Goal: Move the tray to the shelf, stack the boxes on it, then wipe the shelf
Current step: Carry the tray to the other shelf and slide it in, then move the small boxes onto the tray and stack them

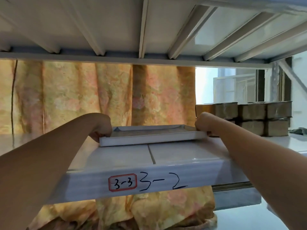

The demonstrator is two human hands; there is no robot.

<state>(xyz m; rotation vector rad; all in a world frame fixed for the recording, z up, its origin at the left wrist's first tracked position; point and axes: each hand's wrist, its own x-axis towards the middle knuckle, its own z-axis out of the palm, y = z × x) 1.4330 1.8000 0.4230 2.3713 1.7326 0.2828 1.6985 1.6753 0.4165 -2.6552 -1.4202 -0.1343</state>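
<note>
A shallow white tray (149, 139) lies flat on the white shelf (179, 155), a short way back from the front edge. My left hand (101, 126) grips its left end, fingers curled round the rim. At the right end my right hand (205, 122) grips the rim the same way. Several brown cardboard boxes (259, 117) wrapped in tape stand in two layers on the same shelf, just right of the tray and behind my right hand. The tray's inside looks bare.
The shelf's front lip carries a label "3-3" (123, 182) and handwritten "3-2". A ribbed metal shelf (149, 30) hangs low overhead. An orange patterned curtain (83, 97) hangs behind. A dark cloth (299, 131) lies at the far right behind the boxes.
</note>
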